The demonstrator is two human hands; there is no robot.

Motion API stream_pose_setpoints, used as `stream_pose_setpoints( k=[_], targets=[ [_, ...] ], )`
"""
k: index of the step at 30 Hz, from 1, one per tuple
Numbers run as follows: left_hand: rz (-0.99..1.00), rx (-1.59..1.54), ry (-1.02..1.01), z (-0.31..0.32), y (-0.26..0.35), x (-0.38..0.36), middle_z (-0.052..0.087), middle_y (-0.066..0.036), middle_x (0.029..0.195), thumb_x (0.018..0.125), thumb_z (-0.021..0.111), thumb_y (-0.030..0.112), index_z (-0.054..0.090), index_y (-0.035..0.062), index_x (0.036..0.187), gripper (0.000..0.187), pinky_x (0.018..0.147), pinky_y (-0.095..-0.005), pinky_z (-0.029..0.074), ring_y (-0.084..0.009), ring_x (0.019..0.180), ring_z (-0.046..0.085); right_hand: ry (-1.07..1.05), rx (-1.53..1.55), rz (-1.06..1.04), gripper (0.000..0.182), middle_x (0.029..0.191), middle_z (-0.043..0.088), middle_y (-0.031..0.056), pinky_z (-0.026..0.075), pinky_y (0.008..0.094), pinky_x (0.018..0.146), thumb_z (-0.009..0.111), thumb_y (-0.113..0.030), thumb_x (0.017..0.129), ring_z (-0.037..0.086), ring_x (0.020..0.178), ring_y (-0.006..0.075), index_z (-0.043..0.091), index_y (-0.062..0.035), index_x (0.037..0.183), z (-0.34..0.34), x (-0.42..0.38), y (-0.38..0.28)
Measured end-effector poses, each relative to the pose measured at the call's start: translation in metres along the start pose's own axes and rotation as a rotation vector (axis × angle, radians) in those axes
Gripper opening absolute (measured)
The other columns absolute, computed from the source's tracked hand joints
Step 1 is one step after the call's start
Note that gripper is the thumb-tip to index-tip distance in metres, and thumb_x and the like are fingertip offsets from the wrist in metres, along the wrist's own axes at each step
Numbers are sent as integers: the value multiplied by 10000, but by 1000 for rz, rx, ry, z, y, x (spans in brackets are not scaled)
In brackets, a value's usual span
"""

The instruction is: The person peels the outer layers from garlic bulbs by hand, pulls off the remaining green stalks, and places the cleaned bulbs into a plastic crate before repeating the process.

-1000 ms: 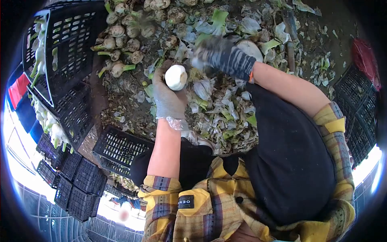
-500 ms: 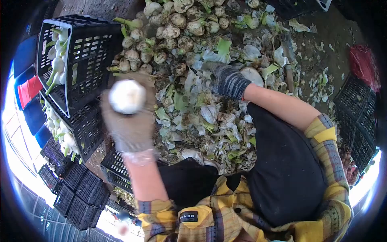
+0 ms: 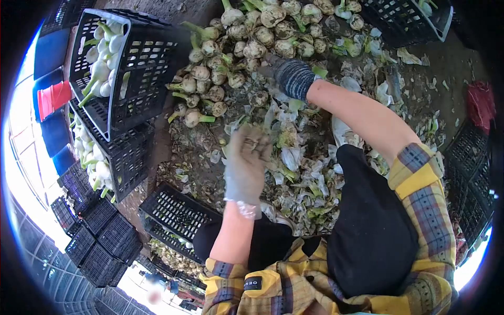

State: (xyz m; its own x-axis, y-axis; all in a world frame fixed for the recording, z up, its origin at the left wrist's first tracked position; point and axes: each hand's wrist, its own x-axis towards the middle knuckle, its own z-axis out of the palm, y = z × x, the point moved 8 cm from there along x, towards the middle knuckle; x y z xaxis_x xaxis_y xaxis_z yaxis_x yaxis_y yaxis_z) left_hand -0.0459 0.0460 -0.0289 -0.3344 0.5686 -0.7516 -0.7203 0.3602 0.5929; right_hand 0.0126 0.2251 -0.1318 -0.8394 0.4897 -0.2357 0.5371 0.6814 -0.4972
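Note:
My left hand (image 3: 245,165), in a pale dusty glove, is held over the litter of peelings in front of my knees. Its fingers are loosely curled and apart, with nothing visible in them. My right hand (image 3: 292,77) wears a dark striped glove and reaches to the near right edge of a heap of soil-stained garlic bulbs (image 3: 254,49). Its fingers stretch toward the bulbs, fingertips right at them. Loose garlic bulbs with green stem stubs, such as one bulb (image 3: 192,117), lie left of my hands.
Upper left, a tipped black crate (image 3: 152,68) holds clean white garlic bulbs (image 3: 107,60); another filled crate (image 3: 126,165) sits below it. A black crate (image 3: 176,212) stands by my left knee. Papery peelings (image 3: 302,173) cover the ground. Another crate (image 3: 404,23) is upper right.
The white bulb in my left hand is gone from it, and that hand has moved right, away from the crates. My right hand has moved forward to the heap. The view has shifted.

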Motion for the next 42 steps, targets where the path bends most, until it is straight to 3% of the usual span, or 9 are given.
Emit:
stream_pose_setpoints(
  k=[2, 9, 14, 17, 21, 24, 31, 35, 42],
  targets=[
    [203, 469, -112, 8, -5, -1, 543, -72, 1073, 892, 474, 301, 458, 79, 1222, 398, 878, -342, 390, -203, 993, 505, 120, -1, -48, 491, 1293, 430, 165, 434, 395, 887, 523, -118, 754, 515, 1085, 312, 470, -146, 1241, 1, -1, 10],
    [176, 536, 141, -8, -5, 25, 374, -129, 1295, 893, 441, 404, 307, 64, 1343, 579, 935, -308, 375, -214, 1195, 358, 170, 624, 161, 352, 1040, 602, 128, 422, 286, 844, 551, -171, 825, 552, 896, 183, 535, -49, 1155, -21, -45, 9],
    [163, 310, 40, -4, -10, 28, 415, -100, 1226, 904, 426, 381, 312, 84, 1329, 531, 898, -280, 400, -177, 1128, 403, 238, 558, -266, 354, 892, 633, 129, 475, 338, 686, 454, -85, 855, 616, 770, 244, 523, -118, 1200, -1, -69, -40],
    [157, 245, 91, -18, -9, 34, 468, -57, 1178, 882, 373, 468, 384, 133, 1282, 522, 782, -364, 464, -192, 1059, 479, -42, 1306, 132, 262, 834, 651, 77, 492, 305, 673, 460, -209, 910, 626, 736, 152, 596, -102, 1107, -5, -80, -53],
    [487, 450, 120, -9, 5, 19, 470, -59, 1178, 913, 392, 346, 417, 83, 1225, 409, 892, -299, 385, -169, 1076, 453, -311, 1507, 373, 357, 770, 633, 72, 504, 259, 599, 500, -370, 890, 610, 613, 129, 625, -71, 1040, 3, -94, -70],
    [586, 454, 113, -2, 8, 14, 472, -69, 1118, 923, 447, 282, 441, 26, 1158, 348, 936, -268, 321, -143, 1029, 442, -385, 1388, 572, 359, 755, 627, 71, 483, 263, 571, 548, -378, 859, 591, 606, 122, 636, -60, 999, 16, -96, -73],
    [643, 530, 114, -6, 3, 15, 471, -63, 1092, 922, 454, 313, 446, 26, 1138, 359, 903, -277, 343, -136, 984, 442, 68, 941, 113, 319, 763, 634, 76, 445, 297, 563, 547, -361, 855, 566, 614, 115, 652, -66, 916, 0, -87, -64],
    [663, 469, 56, -6, 2, 18, 459, -59, 1098, 921, 454, 317, 447, 31, 1133, 356, 895, -279, 349, -138, 986, 441, -341, 1304, 378, 370, 789, 645, 102, 472, 292, 640, 535, -380, 853, 586, 673, 149, 630, -26, 904, 11, -94, -68],
    [630, 510, 105, -9, 1, 19, 458, -51, 1071, 917, 456, 284, 457, 41, 1116, 314, 868, -275, 366, -128, 958, 443, -46, 1215, 141, 331, 772, 628, 130, 461, 340, 649, 511, -315, 855, 591, 686, 223, 588, -18, 980, -5, -89, -74]
  ],
)
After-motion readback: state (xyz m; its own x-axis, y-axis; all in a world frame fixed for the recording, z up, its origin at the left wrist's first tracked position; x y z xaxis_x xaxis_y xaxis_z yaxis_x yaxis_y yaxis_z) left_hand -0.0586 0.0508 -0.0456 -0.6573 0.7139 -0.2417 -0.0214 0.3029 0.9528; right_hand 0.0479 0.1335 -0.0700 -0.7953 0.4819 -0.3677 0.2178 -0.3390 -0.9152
